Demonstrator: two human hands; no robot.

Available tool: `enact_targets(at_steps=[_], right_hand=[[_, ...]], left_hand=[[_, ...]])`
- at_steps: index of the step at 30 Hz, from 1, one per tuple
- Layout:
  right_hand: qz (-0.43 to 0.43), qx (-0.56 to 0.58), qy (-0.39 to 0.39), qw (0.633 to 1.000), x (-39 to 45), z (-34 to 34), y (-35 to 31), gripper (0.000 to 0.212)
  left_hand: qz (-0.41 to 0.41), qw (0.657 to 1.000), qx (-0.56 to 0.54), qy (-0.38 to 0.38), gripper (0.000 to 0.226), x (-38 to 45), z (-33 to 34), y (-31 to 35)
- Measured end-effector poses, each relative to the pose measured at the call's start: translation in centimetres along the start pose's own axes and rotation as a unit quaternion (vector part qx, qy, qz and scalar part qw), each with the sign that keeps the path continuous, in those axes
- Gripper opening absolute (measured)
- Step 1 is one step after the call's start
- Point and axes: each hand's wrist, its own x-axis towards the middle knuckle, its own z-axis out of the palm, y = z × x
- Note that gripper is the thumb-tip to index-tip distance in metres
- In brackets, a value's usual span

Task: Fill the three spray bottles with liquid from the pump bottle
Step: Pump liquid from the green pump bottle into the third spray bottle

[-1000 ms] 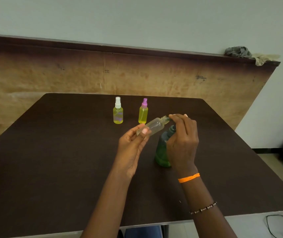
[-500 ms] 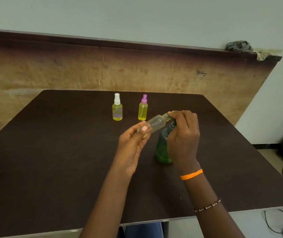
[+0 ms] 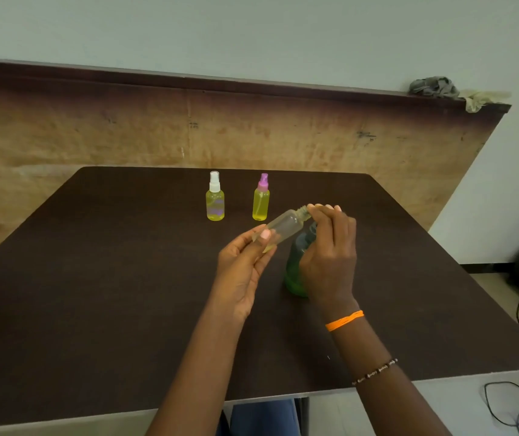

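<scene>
The left hand (image 3: 245, 262) holds a small clear plastic bottle (image 3: 283, 229) near its bottom, pinched between thumb and fingers. The bottle has no cap on and leans over, with its open neck pointing up and to the right. It looks almost empty, with maybe a little yellow at the low end.

The right hand (image 3: 330, 250) is curled over the top of a green see-through pump bottle (image 3: 294, 272) that stands on the table. Its fingertips (image 3: 324, 209) sit right at the small bottle's open neck. The hand hides the pump head, so I cannot tell how the spout lines up with the neck.

I think this is the filling of the last bottle. To do it well, the neck should stay right under the spout, and the pump should be pressed slowly, so nothing drips. The little bottle must be held steady.

Further back on the dark brown table (image 3: 94, 278) stand two more small bottles, near each other and upright. One has a white spray top (image 3: 215, 196) and one has a purple spray top (image 3: 261, 198). Both look full of yellow liquid.
</scene>
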Motion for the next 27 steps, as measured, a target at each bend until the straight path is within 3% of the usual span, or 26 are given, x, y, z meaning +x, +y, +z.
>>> enact_targets(at_steps=[5,11,17,27], right_hand=[[0.016,0.024,0.009,1.0,-0.2,0.3,-0.3,0.039],[0.029,0.038,-0.032,0.998,1.8,-0.9,-0.7,0.031],[0.009,0.019,0.04,0.999,0.2,1.0,0.1,0.03],[0.029,0.032,0.003,0.999,1.7,0.2,-0.1,0.028]], left_hand=[[-0.013,1.0,0.0,0.008,0.026,-0.1,-0.2,-0.1],[-0.005,1.0,-0.002,0.008,0.025,-0.1,-0.1,0.0],[-0.013,1.0,-0.005,0.019,0.02,0.1,-0.2,-0.3],[-0.011,1.0,-0.006,0.011,0.022,-0.4,0.1,-0.2]])
